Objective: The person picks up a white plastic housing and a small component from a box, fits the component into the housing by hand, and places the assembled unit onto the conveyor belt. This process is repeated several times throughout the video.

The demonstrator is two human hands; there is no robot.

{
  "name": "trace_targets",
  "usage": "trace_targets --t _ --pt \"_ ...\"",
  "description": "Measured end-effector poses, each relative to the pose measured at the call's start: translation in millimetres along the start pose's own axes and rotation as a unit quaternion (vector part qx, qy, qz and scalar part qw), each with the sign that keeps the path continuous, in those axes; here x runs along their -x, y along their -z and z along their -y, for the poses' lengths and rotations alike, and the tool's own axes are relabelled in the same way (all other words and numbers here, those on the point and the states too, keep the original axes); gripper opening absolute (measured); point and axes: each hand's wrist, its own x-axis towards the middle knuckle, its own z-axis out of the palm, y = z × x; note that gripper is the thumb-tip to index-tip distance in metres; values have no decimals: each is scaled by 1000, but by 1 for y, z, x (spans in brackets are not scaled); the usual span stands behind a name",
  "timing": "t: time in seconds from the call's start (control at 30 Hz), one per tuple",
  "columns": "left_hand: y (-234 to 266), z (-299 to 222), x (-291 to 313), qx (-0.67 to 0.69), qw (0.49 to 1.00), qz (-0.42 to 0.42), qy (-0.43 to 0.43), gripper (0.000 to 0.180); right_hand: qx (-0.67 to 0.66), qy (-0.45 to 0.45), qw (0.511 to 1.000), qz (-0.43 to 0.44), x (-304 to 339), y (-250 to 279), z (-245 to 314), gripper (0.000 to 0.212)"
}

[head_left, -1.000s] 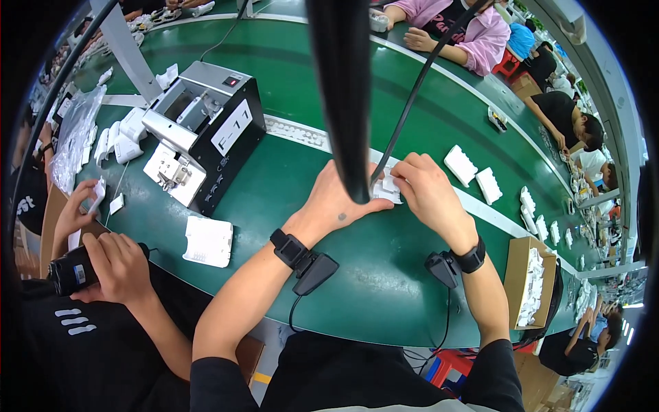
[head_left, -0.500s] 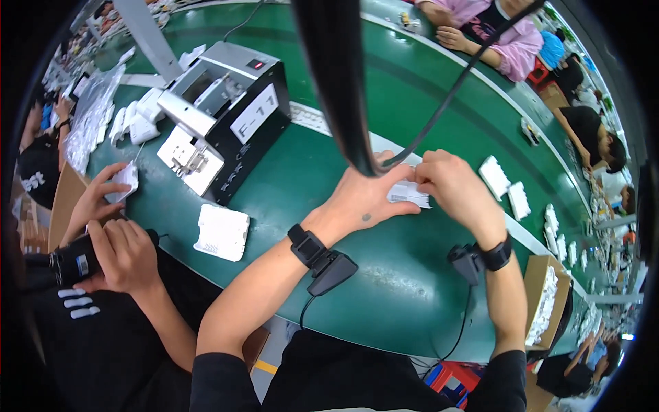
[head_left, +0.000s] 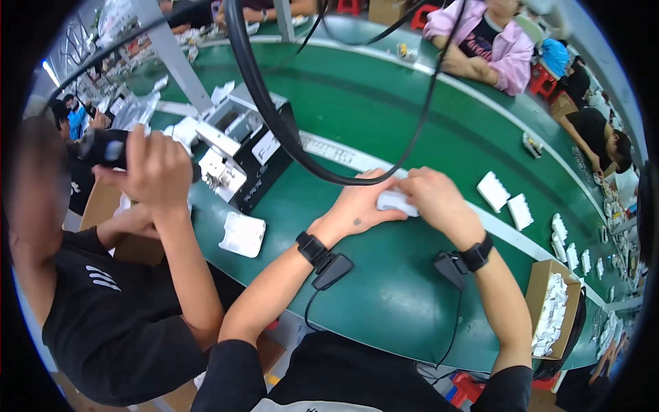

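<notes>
white and plastic, a small moulded piece (head_left: pixel 394 202) sits clamped in the left hand (head_left: pixel 357 206), back upward, thumb along its near edge; the right hand (head_left: pixel 439 197) bends over its right end, fingertips hidden, so i cannot tell whether they pinch. beneath both spreads a glossy green tabletop (head_left: pixel 384 281). left of them are a flat white plastic shell (head_left: pixel 242 235) and a boxy black-and-silver machine (head_left: pixel 261 176); rightward, an open brown cardboard box (head_left: pixel 538 295); beyond, a pink-sleeved person (head_left: pixel 513 58).

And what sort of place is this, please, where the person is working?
Probably a factory assembly hall: there is a long green worktable, a cardboard box with many white parts inside, and a black-sided bench machine.
</notes>
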Motion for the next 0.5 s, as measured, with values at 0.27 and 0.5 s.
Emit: trace_targets --t 0.27,0.5 --pt "56 -66 62 -192 972 -129 26 46 133 -167 976 -38 16 13 -55 9" --pt "93 -77 190 -388 875 -203 208 36 77 -195 975 -78 94 62 -96 27"
